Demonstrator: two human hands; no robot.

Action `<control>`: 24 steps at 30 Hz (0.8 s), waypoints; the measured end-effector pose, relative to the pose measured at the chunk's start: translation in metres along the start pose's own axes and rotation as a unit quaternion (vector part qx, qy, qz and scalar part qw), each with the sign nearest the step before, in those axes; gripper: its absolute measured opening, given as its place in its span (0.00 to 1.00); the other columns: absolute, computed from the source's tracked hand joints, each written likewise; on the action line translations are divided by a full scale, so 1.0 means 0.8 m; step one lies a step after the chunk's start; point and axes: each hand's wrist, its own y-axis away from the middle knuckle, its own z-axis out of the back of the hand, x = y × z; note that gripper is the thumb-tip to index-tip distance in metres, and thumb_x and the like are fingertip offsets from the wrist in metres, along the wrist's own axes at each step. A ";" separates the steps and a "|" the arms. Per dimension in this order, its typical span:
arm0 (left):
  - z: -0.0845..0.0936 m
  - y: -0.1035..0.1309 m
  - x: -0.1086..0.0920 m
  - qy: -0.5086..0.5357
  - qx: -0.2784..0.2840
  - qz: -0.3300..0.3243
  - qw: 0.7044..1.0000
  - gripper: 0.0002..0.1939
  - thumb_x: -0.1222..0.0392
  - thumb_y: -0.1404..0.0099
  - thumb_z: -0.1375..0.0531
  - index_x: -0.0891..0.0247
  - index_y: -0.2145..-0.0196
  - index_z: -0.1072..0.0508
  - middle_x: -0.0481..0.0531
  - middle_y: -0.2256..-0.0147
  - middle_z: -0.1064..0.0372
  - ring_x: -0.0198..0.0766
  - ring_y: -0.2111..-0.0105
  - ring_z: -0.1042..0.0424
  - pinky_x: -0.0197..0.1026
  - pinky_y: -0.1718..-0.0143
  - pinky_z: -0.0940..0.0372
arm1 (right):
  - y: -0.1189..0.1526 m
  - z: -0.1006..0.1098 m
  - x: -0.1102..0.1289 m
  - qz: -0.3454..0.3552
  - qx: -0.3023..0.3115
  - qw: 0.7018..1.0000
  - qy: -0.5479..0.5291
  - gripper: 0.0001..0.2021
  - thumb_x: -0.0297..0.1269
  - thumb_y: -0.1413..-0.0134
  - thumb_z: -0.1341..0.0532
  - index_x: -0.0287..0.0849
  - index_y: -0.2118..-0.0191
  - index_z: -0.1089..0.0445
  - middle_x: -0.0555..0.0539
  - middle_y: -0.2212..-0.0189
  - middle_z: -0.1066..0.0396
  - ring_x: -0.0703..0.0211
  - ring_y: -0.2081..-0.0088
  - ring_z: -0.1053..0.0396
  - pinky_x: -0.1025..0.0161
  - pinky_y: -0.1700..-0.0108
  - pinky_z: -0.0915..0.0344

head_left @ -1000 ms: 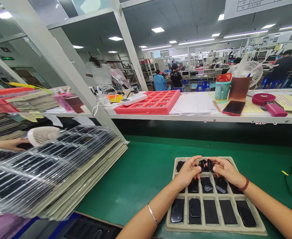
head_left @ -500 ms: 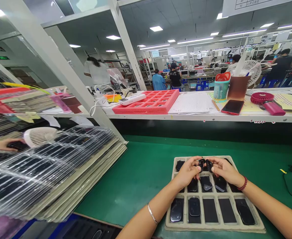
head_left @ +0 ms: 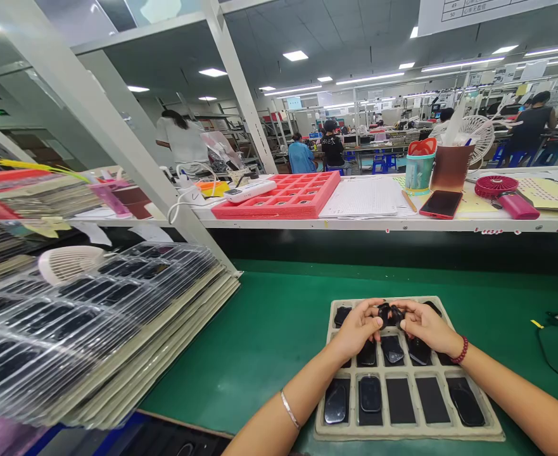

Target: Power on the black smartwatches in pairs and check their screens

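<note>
My left hand (head_left: 360, 329) pinches a small shiny black piece (head_left: 384, 313) above the back row of a beige compartment tray (head_left: 409, 433). My right hand (head_left: 427, 327) closes on a second black piece (head_left: 396, 315), right beside the first. The two pieces look to be touching; their exact kind is too small to tell. Under and around my hands, the tray holds black rounded devices, such as a glossy one (head_left: 370, 394) in the front row and one with a clear film (head_left: 393, 350) in the middle row. Two front compartments show only dark lining.
Stacked trays with clear plastic covers (head_left: 117, 316) stand at the left on the green bench (head_left: 259, 342). A white shelf edge (head_left: 355, 224) runs behind, bearing a red foam tray (head_left: 279, 196), papers, a phone (head_left: 441, 204) and a pink fan (head_left: 496, 186). A cable (head_left: 551, 361) lies right.
The two black pieces between my fingers have come closer together. Another person's hand at the far left, holding something dark beside the white fan, has gone from view.
</note>
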 end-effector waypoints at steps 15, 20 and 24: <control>-0.008 0.003 -0.015 -0.006 -0.043 -0.003 0.999 0.18 0.66 0.48 0.41 0.64 0.58 0.36 0.51 0.66 0.32 0.28 0.77 0.33 0.32 0.76 0.41 | -0.003 0.002 0.009 -0.017 0.003 0.998 -0.053 0.18 0.38 0.50 0.39 0.42 0.52 0.37 0.44 0.60 0.29 0.59 0.67 0.30 0.63 0.67 0.33; -0.011 0.009 -0.018 -0.110 -0.044 -0.027 0.993 0.11 0.65 0.45 0.43 0.66 0.62 0.32 0.51 0.70 0.30 0.32 0.74 0.32 0.34 0.72 0.39 | -0.001 0.007 0.024 0.004 -0.015 0.999 0.036 0.10 0.39 0.46 0.44 0.42 0.59 0.35 0.44 0.65 0.28 0.55 0.65 0.30 0.56 0.62 0.33; -0.026 0.027 -0.031 -0.296 0.039 -0.119 0.947 0.05 0.65 0.43 0.43 0.64 0.69 0.28 0.52 0.68 0.28 0.39 0.65 0.31 0.41 0.60 0.38 | 0.035 0.000 0.044 0.075 -0.034 0.958 0.276 0.04 0.31 0.50 0.41 0.44 0.70 0.30 0.44 0.60 0.29 0.48 0.54 0.35 0.49 0.50 0.41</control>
